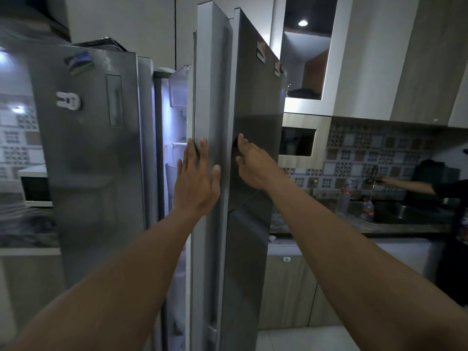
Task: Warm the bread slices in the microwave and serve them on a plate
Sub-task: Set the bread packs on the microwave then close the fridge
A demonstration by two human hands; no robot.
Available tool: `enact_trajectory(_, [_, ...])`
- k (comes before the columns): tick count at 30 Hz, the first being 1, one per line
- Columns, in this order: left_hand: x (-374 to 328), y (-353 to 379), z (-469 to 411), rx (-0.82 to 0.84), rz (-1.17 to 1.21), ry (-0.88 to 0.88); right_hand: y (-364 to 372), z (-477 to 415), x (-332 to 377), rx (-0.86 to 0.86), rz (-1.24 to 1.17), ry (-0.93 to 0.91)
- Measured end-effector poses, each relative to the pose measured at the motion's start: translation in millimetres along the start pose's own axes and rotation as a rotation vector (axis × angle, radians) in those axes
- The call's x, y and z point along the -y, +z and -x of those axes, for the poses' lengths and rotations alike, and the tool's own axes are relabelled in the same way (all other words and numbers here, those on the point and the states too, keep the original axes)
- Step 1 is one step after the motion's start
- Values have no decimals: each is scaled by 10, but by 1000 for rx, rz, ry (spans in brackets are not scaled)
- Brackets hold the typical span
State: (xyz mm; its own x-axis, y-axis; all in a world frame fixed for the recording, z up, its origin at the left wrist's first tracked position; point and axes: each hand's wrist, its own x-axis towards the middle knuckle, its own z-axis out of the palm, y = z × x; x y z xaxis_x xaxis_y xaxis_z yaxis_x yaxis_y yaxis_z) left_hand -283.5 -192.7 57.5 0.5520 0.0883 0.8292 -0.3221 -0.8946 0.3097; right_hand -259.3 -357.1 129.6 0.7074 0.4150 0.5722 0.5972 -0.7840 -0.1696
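Fingers of the left hand (196,178) lie straight and spread, flat against the narrow edge of the fridge door (253,110). This door stands upright and partly open, with its edge turned to the camera. The right hand (253,165) touches the steel outer face just beside it with loose fingers, grasping nothing. A clear door bin (179,89) hangs in the lit gap, content not to tell, and the microwave (35,190) sits on the worktop (25,224) far left, well apart from both hands.

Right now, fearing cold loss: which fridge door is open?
The right door, swung out edge-on, lit interior showing beside it; the left door sits flush, shut.
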Motion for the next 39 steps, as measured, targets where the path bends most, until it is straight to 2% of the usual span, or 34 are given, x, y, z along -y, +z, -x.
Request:
enact_trajectory(4, [221,-26,-205,-23,-80,77,277,-236,135,-34,-33,-13])
enact_trajectory(17, [1250,58,-649,71,-189,60,978,-1015,264,72,-90,121])
enact_trajectory(24, [1534,342,-922,52,-137,-35,1400,-1447,-2,90,-94,201])
enact_trajectory(31, [1870,725,-1270,80,-429,32,1690,-1837,-308,45,-16,215])
enact_trajectory(39, [2224,1083,-1776,119,-426,17,1880,-2348,-664,-45,45,122])
